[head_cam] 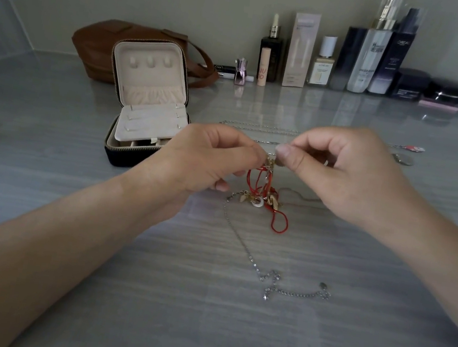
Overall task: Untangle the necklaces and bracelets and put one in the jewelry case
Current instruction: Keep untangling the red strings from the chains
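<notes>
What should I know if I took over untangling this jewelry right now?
Left hand and right hand: both pinch the top of the tangled red cord bracelets with gold charms, held up from the grey table.
A thin silver chain runs out of the tangle and lies on the table toward you.
A second silver chain lies stretched out behind the hands, seemingly free.
The black zip jewelry case with cream lining stands open on the left; no jewelry shows in it.
Left to do: pull the tangle apart, then put one piece in the case.
</notes>
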A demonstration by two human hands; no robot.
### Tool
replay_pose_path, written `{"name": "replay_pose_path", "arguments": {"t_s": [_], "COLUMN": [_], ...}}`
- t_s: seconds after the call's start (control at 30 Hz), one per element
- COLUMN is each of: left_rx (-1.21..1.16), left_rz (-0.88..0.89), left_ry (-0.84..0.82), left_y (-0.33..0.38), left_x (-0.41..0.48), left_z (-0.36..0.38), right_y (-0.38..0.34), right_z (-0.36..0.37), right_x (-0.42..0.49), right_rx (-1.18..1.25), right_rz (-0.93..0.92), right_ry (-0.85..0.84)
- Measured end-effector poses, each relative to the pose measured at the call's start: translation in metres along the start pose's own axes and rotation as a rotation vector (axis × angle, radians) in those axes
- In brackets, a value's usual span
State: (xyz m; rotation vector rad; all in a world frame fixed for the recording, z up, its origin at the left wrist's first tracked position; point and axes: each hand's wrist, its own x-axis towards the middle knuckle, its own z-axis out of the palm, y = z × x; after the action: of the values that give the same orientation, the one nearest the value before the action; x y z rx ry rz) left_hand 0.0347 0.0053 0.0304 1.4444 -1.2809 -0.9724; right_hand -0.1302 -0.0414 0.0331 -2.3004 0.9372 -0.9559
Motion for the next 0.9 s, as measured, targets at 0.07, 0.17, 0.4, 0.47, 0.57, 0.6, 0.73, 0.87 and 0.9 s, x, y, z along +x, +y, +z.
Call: {"name": "replay_pose_path", "arguments": {"t_s": [0.07,0.17,0.4,0.47,0.57,0.6,0.73,0.87,0.9], "left_rx": [0.002,0.004,0.105,0.120,0.134,0.139,0.143,0.106,0.093], "left_rz": [-0.002,-0.011,0.069,0.102,0.114,0.112,0.102,0.111,0.110], "left_ry": [-0.007,-0.002,0.065,0.086,0.117,0.121,0.140,0.189,0.191], "left_y": [-0.001,-0.001,-0.003,-0.003,-0.004,-0.004,-0.004,-0.004,-0.003], "left_x": [0.001,0.001,0.004,0.006,0.008,0.008,0.009,0.010,0.010], "left_z": [0.000,0.000,-0.003,-0.005,-0.009,-0.009,-0.009,-0.010,-0.010], "right_y": [-0.002,0.000,0.002,0.003,0.005,0.006,0.006,0.006,0.006], "right_z": [0.002,0.003,-0.001,-0.001,-0.003,-0.003,-0.006,-0.008,-0.007], "right_x": [-0.001,0.000,0.001,0.001,0.002,0.003,0.002,0.002,0.003], "right_rx": [0.031,-0.021,-0.107,-0.126,-0.136,-0.131,-0.121,-0.101,-0.099], "right_rz": [0.022,0.042,0.033,0.039,0.046,0.045,0.044,0.052,0.054], "right_ry": [-0.051,-0.065,-0.009,0.007,0.042,0.053,0.066,0.089,0.090]}}
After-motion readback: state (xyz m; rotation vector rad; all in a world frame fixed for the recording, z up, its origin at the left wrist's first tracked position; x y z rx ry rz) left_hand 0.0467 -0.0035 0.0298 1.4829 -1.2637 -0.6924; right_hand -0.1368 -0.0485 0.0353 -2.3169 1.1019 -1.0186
